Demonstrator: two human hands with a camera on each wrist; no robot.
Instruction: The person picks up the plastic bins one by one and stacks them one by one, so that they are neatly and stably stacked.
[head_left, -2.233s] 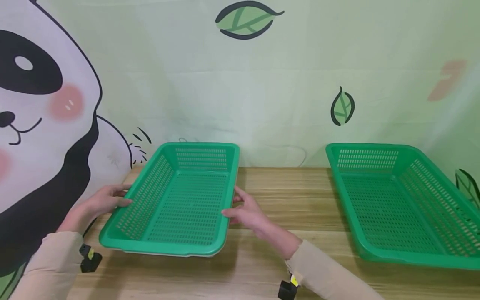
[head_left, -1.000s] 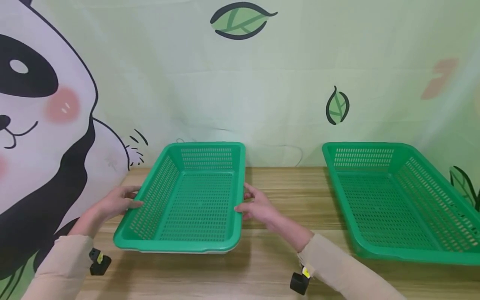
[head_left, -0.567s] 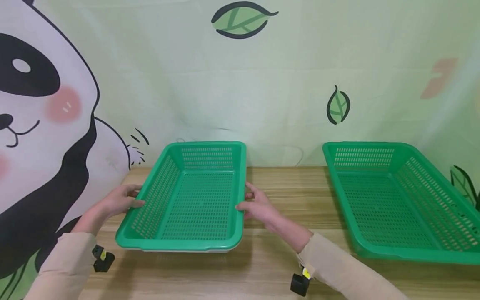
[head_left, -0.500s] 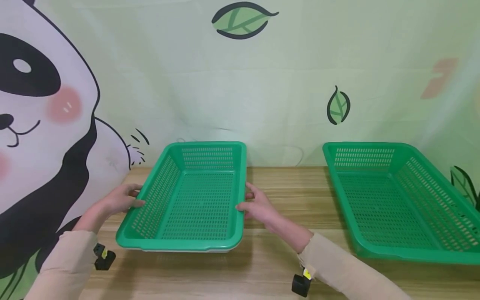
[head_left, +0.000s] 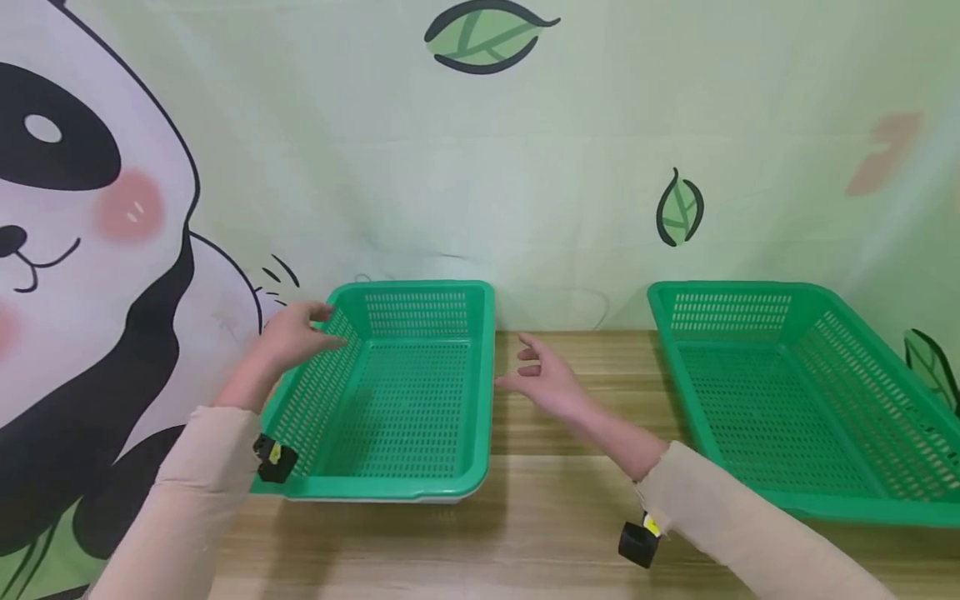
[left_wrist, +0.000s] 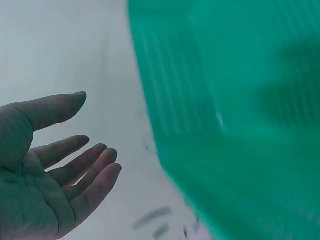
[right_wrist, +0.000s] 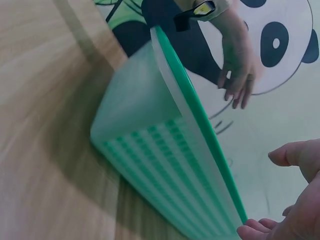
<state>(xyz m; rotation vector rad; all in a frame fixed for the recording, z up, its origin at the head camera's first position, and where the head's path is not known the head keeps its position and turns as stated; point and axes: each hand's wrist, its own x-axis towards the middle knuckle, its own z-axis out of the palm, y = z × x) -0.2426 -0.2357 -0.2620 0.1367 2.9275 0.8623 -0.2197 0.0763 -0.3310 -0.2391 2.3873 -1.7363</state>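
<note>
Behind, I see a softly creased cloth backdrop [head_left: 570, 108] with a printed panda [head_left: 67, 208]; below is a wood-grained table [head_left: 540, 525]. On its left part stands the rectangular green basket [head_left: 485, 358], smooth-rimmed, slotted, whitish outside. The left hand [head_left: 294, 337], released, hovers over its left rim; the right hand [head_left: 547, 382], also released, is just beside the right rim.
</note>
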